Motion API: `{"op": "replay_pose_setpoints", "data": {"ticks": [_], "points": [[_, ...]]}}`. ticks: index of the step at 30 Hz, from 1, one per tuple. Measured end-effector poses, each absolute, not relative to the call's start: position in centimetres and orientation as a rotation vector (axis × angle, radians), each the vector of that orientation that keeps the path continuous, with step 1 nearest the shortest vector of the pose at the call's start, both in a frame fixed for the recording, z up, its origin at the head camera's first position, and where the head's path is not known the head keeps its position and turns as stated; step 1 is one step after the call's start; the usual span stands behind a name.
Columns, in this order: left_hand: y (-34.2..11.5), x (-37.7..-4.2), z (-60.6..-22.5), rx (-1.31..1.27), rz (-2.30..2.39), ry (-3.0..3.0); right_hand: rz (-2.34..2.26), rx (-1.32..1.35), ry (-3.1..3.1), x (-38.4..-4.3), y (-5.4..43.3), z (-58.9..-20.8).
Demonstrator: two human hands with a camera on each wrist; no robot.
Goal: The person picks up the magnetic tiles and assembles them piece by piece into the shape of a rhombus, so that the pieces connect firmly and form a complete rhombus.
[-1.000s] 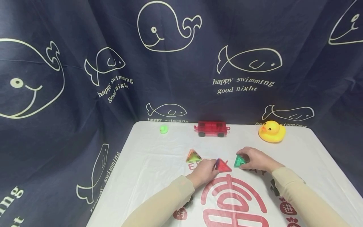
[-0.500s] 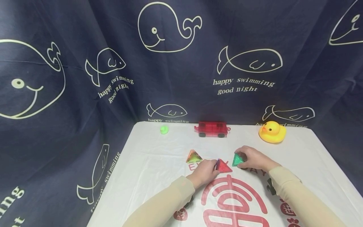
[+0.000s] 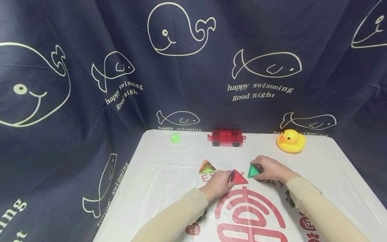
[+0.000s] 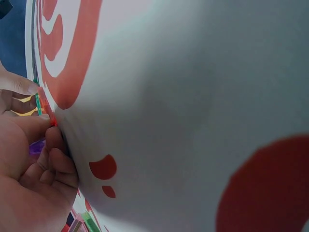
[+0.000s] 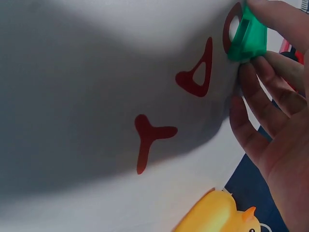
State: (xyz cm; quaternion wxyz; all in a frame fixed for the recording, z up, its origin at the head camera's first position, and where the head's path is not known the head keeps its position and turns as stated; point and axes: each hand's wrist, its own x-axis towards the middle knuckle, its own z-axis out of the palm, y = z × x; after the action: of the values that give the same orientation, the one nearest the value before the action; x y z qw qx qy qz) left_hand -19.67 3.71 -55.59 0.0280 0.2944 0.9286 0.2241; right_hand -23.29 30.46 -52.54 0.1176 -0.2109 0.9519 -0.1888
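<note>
My left hand grips a pair of magnetic triangle tiles from the left side, a red triangle tile in front with purple behind it. In the left wrist view the purple tile shows between the fingers. Across a small gap, my right hand pinches a green magnetic triangle tile between thumb and fingers. The right wrist view shows this green piece with some thickness; whether it is more than one tile, I cannot tell. Left of the left hand stands a small orange and yellow-green tile pyramid.
A red toy wagon stands at the back of the white-covered table. To its left is a small green duck, to its right a big yellow duck. A dark curtain hangs behind the table.
My right hand has moved slightly left with the green triangle tile, narrowing the gap to the red one, and then stayed nearly still. The left hand has kept its place.
</note>
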Motion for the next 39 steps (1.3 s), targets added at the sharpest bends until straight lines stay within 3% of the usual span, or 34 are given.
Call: {"op": "replay_pose_setpoints", "data": {"ticks": [19, 39], "points": [[3.7, -19.4, -55.1, 0.913, 0.706, 2.860, -0.466, -0.694, 2.846, -23.2, 30.6, -52.6], [3.8, -19.8, -55.2, 0.888, 0.726, 2.834, -0.995, -0.163, 2.736, -22.1, 29.9, -53.7]]}}
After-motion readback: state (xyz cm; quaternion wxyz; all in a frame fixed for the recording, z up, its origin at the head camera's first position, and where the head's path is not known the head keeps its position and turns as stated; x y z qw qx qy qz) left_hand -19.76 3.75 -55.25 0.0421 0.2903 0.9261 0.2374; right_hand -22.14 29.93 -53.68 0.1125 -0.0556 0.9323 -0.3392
